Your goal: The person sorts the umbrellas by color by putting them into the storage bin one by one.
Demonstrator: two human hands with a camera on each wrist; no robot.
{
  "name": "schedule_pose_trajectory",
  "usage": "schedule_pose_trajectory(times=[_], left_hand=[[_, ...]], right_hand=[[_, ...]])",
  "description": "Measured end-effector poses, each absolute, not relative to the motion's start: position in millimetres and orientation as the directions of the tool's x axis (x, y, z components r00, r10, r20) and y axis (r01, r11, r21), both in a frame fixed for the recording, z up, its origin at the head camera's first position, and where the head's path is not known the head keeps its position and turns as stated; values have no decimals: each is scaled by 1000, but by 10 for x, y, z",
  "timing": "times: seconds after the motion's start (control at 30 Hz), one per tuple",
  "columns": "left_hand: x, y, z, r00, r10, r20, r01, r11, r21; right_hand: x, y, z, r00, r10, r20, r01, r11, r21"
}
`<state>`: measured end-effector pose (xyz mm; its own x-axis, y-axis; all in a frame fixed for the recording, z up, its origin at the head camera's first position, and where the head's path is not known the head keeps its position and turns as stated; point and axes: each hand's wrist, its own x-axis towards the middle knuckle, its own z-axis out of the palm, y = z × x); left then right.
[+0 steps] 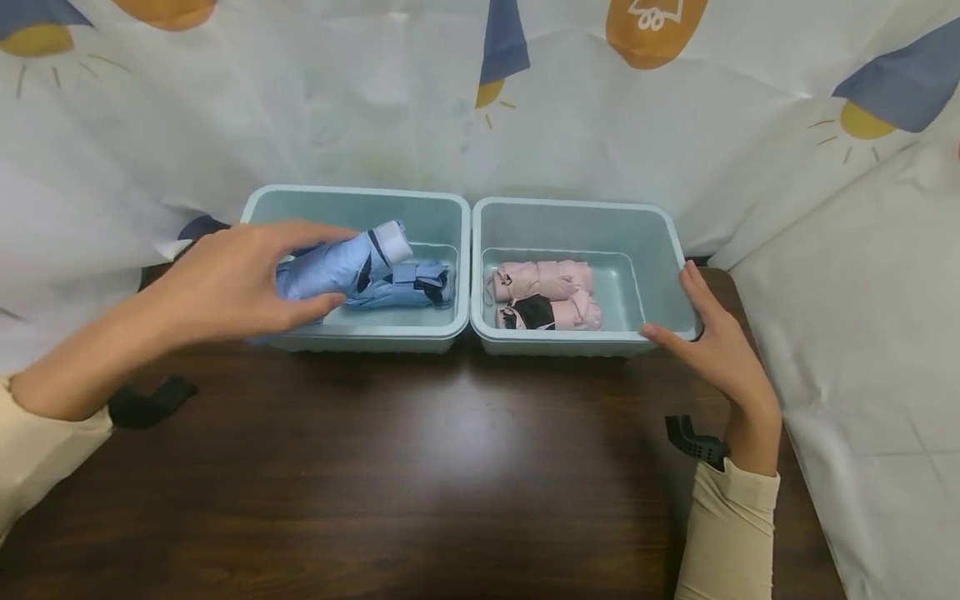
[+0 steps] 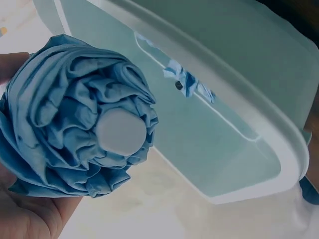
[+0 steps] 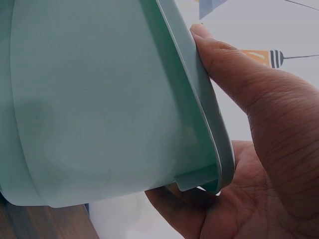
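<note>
My left hand [image 1: 243,279] holds a light-blue folded umbrella [image 1: 330,265] over the left bin [image 1: 360,331], the thumb on its near side and the fingers across its far side. Its bunched cloth and pale round end cap [image 2: 121,132] face the left wrist camera. Below it, another blue folded umbrella [image 1: 401,292] lies in that bin, partly hidden. At the right bin [image 1: 570,337], my right hand [image 1: 720,342] grips the near right corner of the rim [image 3: 209,107], thumb and fingers on either side. Two pink folded umbrellas [image 1: 551,279] lie side by side in this bin.
Both pale blue-green bins stand next to each other at the back of a dark brown wooden table [image 1: 420,467]. A white patterned curtain [image 1: 375,100] hangs close behind them, and white cloth [image 1: 862,350] borders the table on the right.
</note>
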<state>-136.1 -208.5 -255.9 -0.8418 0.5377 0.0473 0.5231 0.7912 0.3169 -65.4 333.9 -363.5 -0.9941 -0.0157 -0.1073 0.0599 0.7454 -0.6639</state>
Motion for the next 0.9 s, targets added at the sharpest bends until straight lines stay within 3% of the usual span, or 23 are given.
schedule_pose_trajectory(times=[0.5,0.9], left_hand=[[-1682,-2118,-2519,-860,509,42,500,821,278],[-1895,-2209,-2557,-929,366,-57,333,893,305]], right_hand=[[-632,3333,-3651,-996,-24,-86,41,735,-677],[-618,3335,-3639,-996,-22,-86,42,736,-676]])
